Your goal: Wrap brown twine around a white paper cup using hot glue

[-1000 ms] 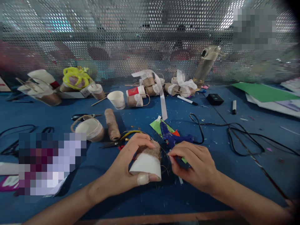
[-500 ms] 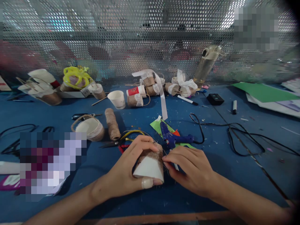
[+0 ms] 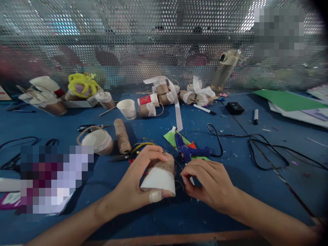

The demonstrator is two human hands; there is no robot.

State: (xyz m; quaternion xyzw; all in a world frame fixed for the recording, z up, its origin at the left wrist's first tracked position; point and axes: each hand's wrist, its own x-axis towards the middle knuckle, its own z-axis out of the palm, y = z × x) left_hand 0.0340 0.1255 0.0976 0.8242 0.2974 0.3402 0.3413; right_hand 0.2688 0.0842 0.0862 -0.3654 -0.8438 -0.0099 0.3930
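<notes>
My left hand (image 3: 138,174) grips a white paper cup (image 3: 160,179) turned on its side, thumb at the rim and fingers over the base end. Brown twine (image 3: 164,163) is wound around the cup's base half; the rim half is bare white. Just right of the cup, my right hand (image 3: 207,179) pinches thumb and forefinger together on the thin loose end of the twine, which loops between hand and cup. A blue glue gun (image 3: 189,150) lies beyond my right hand on green paper (image 3: 171,137). Scissors (image 3: 126,156) lie partly hidden behind my left hand.
A twine roll (image 3: 122,136) and a handled cup (image 3: 97,140) stand left. Twine-and-lace cups (image 3: 166,94), a plain paper cup (image 3: 127,109) and a bottle (image 3: 224,71) line the mesh screen (image 3: 143,51). A black cord (image 3: 263,147) coils at right.
The cup and my left hand have shifted slightly left. My right hand has drawn a little away from the cup, widening the gap between them.
</notes>
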